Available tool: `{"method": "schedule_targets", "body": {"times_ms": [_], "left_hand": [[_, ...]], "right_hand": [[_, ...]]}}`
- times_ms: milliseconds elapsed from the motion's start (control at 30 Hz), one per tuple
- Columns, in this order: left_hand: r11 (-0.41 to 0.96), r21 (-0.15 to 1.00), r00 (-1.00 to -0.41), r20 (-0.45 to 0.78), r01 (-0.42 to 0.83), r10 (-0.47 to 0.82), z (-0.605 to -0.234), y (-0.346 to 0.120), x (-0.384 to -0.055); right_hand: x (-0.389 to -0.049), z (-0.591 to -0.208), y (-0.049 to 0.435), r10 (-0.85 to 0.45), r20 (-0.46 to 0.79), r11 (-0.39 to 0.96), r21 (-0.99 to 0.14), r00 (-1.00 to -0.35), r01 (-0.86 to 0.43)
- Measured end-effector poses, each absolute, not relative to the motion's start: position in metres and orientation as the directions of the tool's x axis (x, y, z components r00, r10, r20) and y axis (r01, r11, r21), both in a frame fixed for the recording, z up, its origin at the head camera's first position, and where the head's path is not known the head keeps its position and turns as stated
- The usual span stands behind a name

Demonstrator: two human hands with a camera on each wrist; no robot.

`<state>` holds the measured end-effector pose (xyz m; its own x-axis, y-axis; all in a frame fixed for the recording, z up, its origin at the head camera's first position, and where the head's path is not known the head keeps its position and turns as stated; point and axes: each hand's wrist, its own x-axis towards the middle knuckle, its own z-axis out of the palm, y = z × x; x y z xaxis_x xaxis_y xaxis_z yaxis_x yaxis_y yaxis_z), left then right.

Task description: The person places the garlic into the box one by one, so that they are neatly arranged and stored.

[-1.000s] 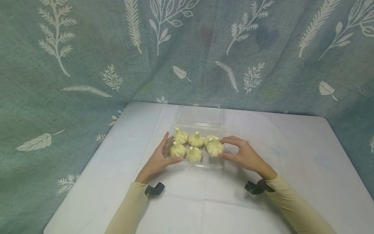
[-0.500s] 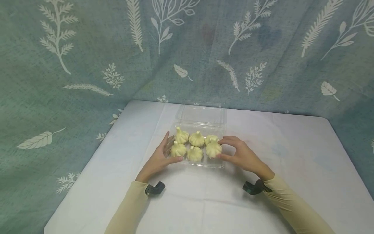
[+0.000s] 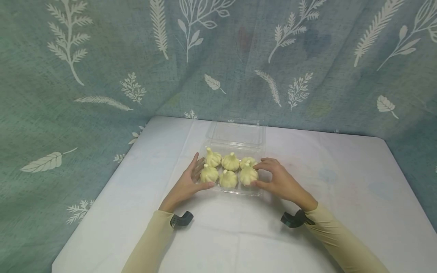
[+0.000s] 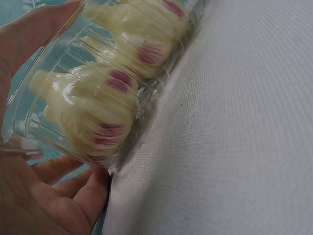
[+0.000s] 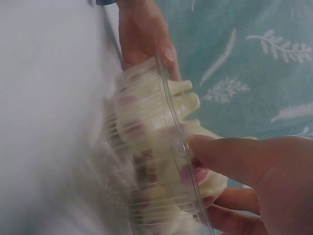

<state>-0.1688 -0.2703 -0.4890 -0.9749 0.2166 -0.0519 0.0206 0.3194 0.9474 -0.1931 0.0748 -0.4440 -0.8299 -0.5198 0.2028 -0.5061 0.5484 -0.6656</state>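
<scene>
A clear plastic clamshell container point(image 3: 243, 193) lies on the white table with its lid folded back. Inside are several pale garlic bulbs point(image 3: 230, 161) in two rows; purple streaks mark their undersides in the left wrist view. My left hand point(image 3: 184, 187) grips the container's left end, thumb along the front rim and fingers at the side. At the front right corner my right hand point(image 3: 282, 185) pinches a garlic bulb point(image 3: 248, 176) between thumb and fingers, low in the container. That bulb partly hides another garlic bulb point(image 3: 250, 160) behind it.
The open lid point(image 3: 236, 133) lies toward the table's back edge. Behind the white-covered table point(image 3: 324, 167) hangs a green-blue curtain point(image 3: 239, 94) with white leaf patterns. Dark wrist cameras point(image 3: 293, 219) are strapped to both forearms.
My right hand has moved slightly left and lowered its garlic bulb into the container's front right place. My left hand keeps its hold on the container.
</scene>
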Motion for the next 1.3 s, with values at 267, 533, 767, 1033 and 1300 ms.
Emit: {"method": "schedule_targets", "body": {"times_ms": [267,533,767,1033,1300], "left_hand": [[0.316,0.948,-0.974,-0.045,0.028,0.222,-0.490,-0.271,-0.169],[0.324,0.946,-0.974,-0.050,0.025,0.222,-0.489,-0.271,-0.169],[0.324,0.945,-0.974,-0.044,0.031,0.223,-0.489,-0.272,-0.168],[0.322,0.947,-0.975,-0.053,0.020,0.218,-0.490,-0.272,-0.169],[0.326,0.945,-0.975,-0.062,0.011,0.212,-0.490,-0.272,-0.169]], "right_hand": [[-0.191,-0.443,0.072,-0.539,0.201,0.547,-0.656,-0.818,-0.521],[-0.191,-0.444,0.068,-0.549,0.201,0.558,-0.635,-0.811,-0.535],[-0.192,-0.444,0.066,-0.564,0.200,0.572,-0.606,-0.801,-0.554],[-0.191,-0.442,0.061,-0.567,0.194,0.605,-0.562,-0.801,-0.565],[-0.189,-0.439,0.058,-0.564,0.190,0.625,-0.538,-0.804,-0.566]]}}
